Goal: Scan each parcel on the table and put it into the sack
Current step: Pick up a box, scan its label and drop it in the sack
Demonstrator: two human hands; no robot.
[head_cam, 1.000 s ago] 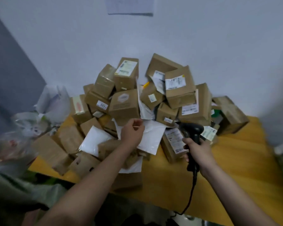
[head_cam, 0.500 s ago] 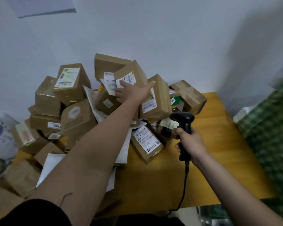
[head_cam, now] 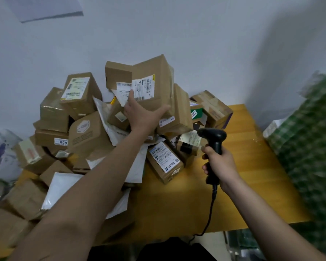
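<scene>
A heap of brown cardboard parcels covers the left and back of the wooden table (head_cam: 252,176). My left hand (head_cam: 141,113) grips a labelled cardboard parcel (head_cam: 154,80) at the top of the heap, thumb on its label face and fingers under its lower edge; the parcel is tilted and raised a little. My right hand (head_cam: 220,162) grips a black barcode scanner (head_cam: 214,138) by its handle, head pointing left toward the heap, cord hanging down over the table's front edge. The green checked sack (head_cam: 312,147) stands at the right, blurred.
White plastic mailers (head_cam: 64,187) lie among the boxes at the lower left. A long box with a white label (head_cam: 165,161) lies just left of the scanner. Plastic bags (head_cam: 6,161) sit at the far left. The wall is close behind the heap.
My left hand has closed its hold on the top parcel and lifted and tilted it. The right hand with the scanner has stayed in place. The view has shifted slightly.
</scene>
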